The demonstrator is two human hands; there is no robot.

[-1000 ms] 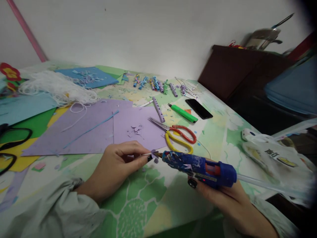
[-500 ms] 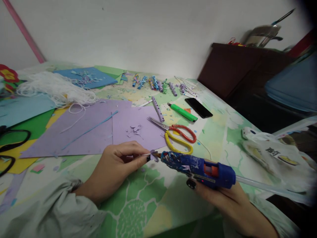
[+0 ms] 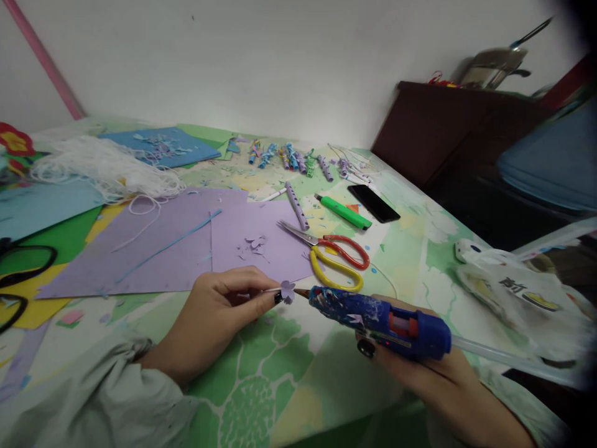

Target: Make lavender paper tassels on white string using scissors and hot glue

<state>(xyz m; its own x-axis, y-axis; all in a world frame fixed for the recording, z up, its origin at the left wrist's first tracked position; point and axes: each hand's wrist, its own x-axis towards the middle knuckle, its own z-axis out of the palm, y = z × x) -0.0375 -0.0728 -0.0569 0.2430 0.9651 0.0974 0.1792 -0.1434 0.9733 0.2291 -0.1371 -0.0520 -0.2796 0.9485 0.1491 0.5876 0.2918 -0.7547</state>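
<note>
My left hand pinches a thin white stick with a small purple paper flower at its tip. Wrapped around a blue glue gun is my right hand; a clear glue stick runs out of the gun's back. The gun's nozzle points left, very close to the flower's right side. Just behind the gun lie open scissors with one red and one yellow handle. Purple paper with small scraps on it lies beyond my left hand.
A green cutter and black phone lie behind the scissors. Farther back are several small rolled paper pieces. White string is heaped left, black-handled scissors at the left edge, a plastic bag right.
My right hand and the glue gun have moved slightly right, so the nozzle has drawn back from the flower's centre. The flower now faces the camera more. My left hand has barely moved.
</note>
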